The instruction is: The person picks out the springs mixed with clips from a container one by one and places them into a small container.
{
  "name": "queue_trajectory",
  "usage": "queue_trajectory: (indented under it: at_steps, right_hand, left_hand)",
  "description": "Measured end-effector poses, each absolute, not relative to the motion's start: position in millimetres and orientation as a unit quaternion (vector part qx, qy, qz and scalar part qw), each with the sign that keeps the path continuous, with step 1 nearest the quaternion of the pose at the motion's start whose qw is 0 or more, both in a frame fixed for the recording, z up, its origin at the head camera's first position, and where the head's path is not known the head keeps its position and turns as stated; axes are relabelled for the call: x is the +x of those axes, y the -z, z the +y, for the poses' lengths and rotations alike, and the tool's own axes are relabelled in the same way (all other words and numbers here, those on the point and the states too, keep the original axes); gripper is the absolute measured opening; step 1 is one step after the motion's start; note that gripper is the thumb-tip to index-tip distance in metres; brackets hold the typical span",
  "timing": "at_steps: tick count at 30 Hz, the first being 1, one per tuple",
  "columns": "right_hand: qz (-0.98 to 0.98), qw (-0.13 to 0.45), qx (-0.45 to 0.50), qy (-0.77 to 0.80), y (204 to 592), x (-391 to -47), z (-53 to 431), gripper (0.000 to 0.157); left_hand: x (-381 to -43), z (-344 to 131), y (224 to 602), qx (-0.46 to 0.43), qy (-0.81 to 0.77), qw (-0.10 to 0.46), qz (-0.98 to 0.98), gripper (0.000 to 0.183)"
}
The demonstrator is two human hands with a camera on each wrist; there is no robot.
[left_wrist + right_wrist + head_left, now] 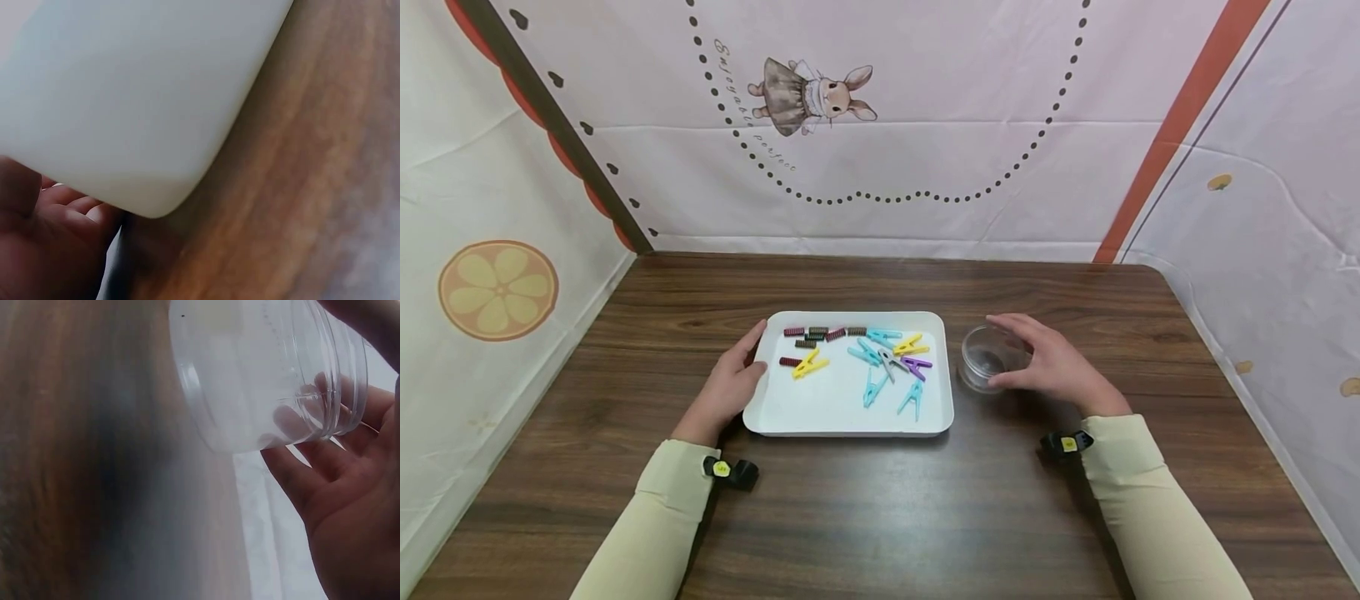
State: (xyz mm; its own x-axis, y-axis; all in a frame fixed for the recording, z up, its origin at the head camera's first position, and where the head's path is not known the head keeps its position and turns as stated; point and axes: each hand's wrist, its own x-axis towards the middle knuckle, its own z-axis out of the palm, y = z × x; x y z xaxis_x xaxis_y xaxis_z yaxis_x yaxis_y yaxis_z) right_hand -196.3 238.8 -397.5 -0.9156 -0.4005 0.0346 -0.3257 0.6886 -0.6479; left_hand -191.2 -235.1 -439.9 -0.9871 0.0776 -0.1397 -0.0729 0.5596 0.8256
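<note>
A white tray lies on the table, with my left hand gripping its left edge. In the left wrist view the thumb and curled fingers meet the tray's side. Small clothespins in blue, yellow, purple and grey lie mostly in the tray's right half. Several short ribbed pieces, dark red, brown and dark green, line its upper left; a yellow clothespin touches a red one. Right of the tray, my right hand holds a clear, lidless jar between thumb and fingers; no contents show in it.
Dark wood-grain table spreads around the tray and jar. A printed cloth with a rabbit and dots hangs behind it, and more cloth lines both sides. Each wrist wears a black strap.
</note>
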Motion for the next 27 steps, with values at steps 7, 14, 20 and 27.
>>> queue_trajectory:
  at_steps: [7,14,20,27]
  right_hand:
    - [0.918,0.056,-0.182,0.348,400.6,-197.5,234.2,0.093]
    - [0.918,0.056,-0.184,0.346,405.4,-198.3,233.4,0.093]
    - [0.918,0.063,-0.174,0.352,411.0,-199.1,234.7,0.093]
    - [0.905,0.072,-0.164,0.385,417.0,-199.9,236.4,0.092]
  left_hand:
    - [-196.2,-234.1,438.5,-0.003,-0.482,0.064,0.874,0.061]
    - [-196.0,-232.0,439.6,-0.009,-0.514,0.059,0.856,0.061]
    - [-196.2,-231.2,441.0,-0.018,-0.529,0.059,0.846,0.060]
    - [-201.0,-234.0,443.5,-0.007,-0.544,0.061,0.837,0.060]
